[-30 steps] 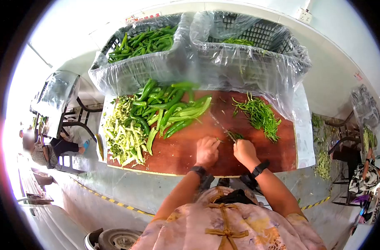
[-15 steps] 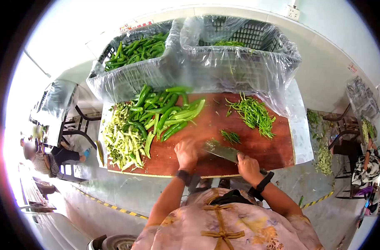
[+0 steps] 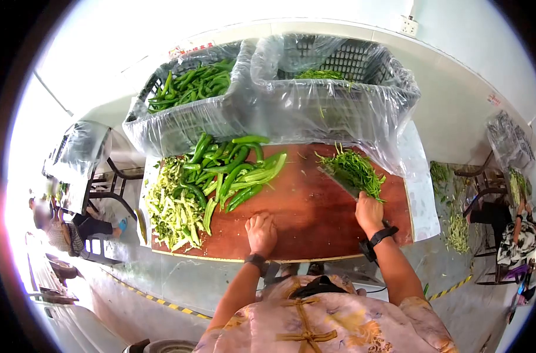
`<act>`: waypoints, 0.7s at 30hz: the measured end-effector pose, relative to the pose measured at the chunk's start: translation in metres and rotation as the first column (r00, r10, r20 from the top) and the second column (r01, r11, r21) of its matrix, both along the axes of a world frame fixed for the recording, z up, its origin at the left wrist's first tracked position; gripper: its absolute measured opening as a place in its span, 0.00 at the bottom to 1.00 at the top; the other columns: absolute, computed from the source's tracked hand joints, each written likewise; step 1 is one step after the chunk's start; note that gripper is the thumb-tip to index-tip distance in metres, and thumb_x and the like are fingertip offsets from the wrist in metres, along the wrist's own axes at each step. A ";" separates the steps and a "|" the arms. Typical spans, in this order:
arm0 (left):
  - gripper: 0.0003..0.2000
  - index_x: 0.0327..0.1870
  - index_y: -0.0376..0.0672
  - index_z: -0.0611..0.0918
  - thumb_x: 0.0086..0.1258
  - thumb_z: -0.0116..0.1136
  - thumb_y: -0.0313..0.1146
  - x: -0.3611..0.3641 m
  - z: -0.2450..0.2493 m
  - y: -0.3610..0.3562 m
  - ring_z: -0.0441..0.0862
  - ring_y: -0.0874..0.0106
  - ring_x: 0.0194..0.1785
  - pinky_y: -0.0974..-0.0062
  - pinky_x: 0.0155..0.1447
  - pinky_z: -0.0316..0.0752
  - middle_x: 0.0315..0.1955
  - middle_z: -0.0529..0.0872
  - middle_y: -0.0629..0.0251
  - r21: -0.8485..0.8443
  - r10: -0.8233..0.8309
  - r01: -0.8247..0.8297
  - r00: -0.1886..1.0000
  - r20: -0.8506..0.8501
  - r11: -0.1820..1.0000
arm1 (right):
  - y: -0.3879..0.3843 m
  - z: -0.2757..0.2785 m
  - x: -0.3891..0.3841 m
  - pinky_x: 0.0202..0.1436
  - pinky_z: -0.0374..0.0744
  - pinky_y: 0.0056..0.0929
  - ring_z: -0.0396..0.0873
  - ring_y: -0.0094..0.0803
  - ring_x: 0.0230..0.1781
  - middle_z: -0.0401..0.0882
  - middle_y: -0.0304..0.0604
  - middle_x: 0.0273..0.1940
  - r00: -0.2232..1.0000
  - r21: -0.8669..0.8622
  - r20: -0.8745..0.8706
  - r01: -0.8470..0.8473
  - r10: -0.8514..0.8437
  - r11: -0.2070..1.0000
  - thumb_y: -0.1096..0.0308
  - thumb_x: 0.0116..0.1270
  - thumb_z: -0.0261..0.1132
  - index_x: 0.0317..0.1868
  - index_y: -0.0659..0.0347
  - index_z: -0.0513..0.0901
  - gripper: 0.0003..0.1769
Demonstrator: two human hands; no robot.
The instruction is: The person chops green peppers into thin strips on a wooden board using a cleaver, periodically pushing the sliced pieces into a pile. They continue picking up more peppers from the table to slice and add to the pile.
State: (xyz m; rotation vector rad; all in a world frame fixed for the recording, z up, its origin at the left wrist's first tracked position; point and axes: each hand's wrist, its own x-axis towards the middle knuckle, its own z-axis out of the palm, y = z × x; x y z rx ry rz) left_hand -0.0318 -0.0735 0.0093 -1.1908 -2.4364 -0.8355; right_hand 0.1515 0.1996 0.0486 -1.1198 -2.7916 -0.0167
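Note:
My right hand (image 3: 369,213) is wrapped round the handle of a kitchen knife (image 3: 340,181), whose broad blade lies against the left side of a heap of green pepper shreds (image 3: 362,170). Resting on the reddish-brown board (image 3: 306,220) near its front edge, my left hand (image 3: 261,234) has its fingers curled in, with nothing seen in them. Whole and split green peppers (image 3: 235,170) lie beyond the left hand. To their left spreads a pile of pale pepper cores (image 3: 172,212).
Behind the board stand two plastic-lined crates: the left crate (image 3: 185,120) holds whole green peppers, the right crate (image 3: 338,88) some shreds. People sit at either side, one at the left (image 3: 62,226) and one at the right (image 3: 518,235). Scraps (image 3: 456,220) litter the floor at right.
My right hand and the knife have moved up and right to the shred heap. The small bunch of shreds beside the blade is gone from mid-board. My left hand stays in nearly the same place.

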 end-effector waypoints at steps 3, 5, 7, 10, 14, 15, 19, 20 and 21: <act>0.10 0.38 0.44 0.82 0.54 0.57 0.30 0.000 -0.004 0.001 0.74 0.63 0.49 0.59 0.56 0.65 0.42 0.80 0.67 0.005 0.000 0.000 1.000 0.006 1.000 | 0.011 0.027 0.001 0.31 0.78 0.46 0.80 0.50 0.27 0.79 0.54 0.25 0.992 -0.004 -0.122 0.022 -0.022 1.000 0.65 0.62 0.56 0.33 0.62 0.76 0.09; 0.10 0.38 0.44 0.82 0.54 0.57 0.30 0.000 -0.004 -0.001 0.74 0.63 0.49 0.59 0.56 0.65 0.42 0.80 0.66 0.008 0.025 -0.025 1.000 0.006 1.000 | 0.021 0.030 0.002 0.34 0.77 0.48 0.79 0.53 0.29 0.80 0.55 0.27 0.979 -0.113 -0.164 0.106 -0.124 0.988 0.65 0.63 0.57 0.35 0.65 0.77 0.11; 0.11 0.40 0.43 0.82 0.54 0.56 0.28 0.000 0.000 -0.001 0.74 0.62 0.50 0.60 0.56 0.65 0.42 0.80 0.65 0.006 -0.011 0.011 1.000 0.003 1.000 | 0.026 0.026 0.003 0.35 0.76 0.49 0.78 0.55 0.30 0.80 0.56 0.28 0.967 -0.157 -0.229 0.076 -0.111 0.985 0.65 0.63 0.58 0.35 0.66 0.77 0.11; 0.12 0.41 0.43 0.82 0.55 0.56 0.28 0.000 0.000 -0.001 0.74 0.61 0.51 0.59 0.56 0.65 0.43 0.80 0.64 0.018 -0.010 0.009 0.999 0.046 1.000 | 0.006 0.024 0.014 0.36 0.75 0.51 0.78 0.57 0.31 0.79 0.58 0.28 0.950 -0.214 -0.293 0.046 -0.109 0.976 0.64 0.62 0.59 0.32 0.66 0.78 0.12; 0.12 0.41 0.44 0.82 0.54 0.57 0.29 0.000 0.003 -0.002 0.74 0.61 0.50 0.61 0.54 0.65 0.43 0.79 0.64 0.047 -0.001 0.000 1.000 0.013 0.999 | -0.036 0.025 0.029 0.37 0.74 0.51 0.77 0.58 0.33 0.79 0.59 0.28 0.976 -0.387 -0.200 -0.002 -0.081 0.922 0.62 0.61 0.61 0.30 0.67 0.77 0.14; 0.12 0.41 0.45 0.82 0.54 0.56 0.28 0.002 0.006 -0.003 0.73 0.61 0.51 0.60 0.55 0.64 0.44 0.79 0.64 0.044 0.006 -0.008 1.000 0.029 0.999 | -0.043 0.022 0.032 0.37 0.74 0.50 0.77 0.57 0.33 0.78 0.59 0.28 0.983 -0.423 -0.168 -0.011 -0.067 0.906 0.62 0.60 0.62 0.30 0.67 0.77 0.14; 0.12 0.42 0.46 0.81 0.55 0.55 0.29 -0.004 0.016 -0.006 0.72 0.60 0.50 0.60 0.56 0.64 0.43 0.78 0.63 0.039 0.062 -0.064 0.996 0.065 0.997 | -0.055 0.017 0.045 0.36 0.74 0.50 0.78 0.56 0.32 0.79 0.58 0.29 0.991 -0.425 -0.135 -0.038 -0.022 0.905 0.62 0.60 0.62 0.32 0.66 0.78 0.13; 0.13 0.42 0.45 0.82 0.55 0.55 0.29 -0.010 0.020 -0.009 0.72 0.60 0.49 0.60 0.55 0.64 0.43 0.79 0.64 0.049 0.130 -0.133 0.990 0.047 0.990 | -0.056 0.018 0.047 0.36 0.74 0.50 0.78 0.56 0.32 0.79 0.58 0.29 0.988 -0.408 -0.153 -0.044 -0.021 0.912 0.62 0.60 0.62 0.32 0.66 0.78 0.12; 0.13 0.42 0.45 0.82 0.54 0.55 0.29 -0.017 0.025 -0.012 0.72 0.60 0.48 0.61 0.54 0.64 0.44 0.79 0.64 0.061 0.197 -0.199 0.980 0.029 0.978 | -0.057 0.018 0.048 0.37 0.74 0.50 0.78 0.56 0.32 0.79 0.57 0.29 0.985 -0.390 -0.173 -0.049 -0.021 0.920 0.63 0.60 0.62 0.33 0.66 0.78 0.12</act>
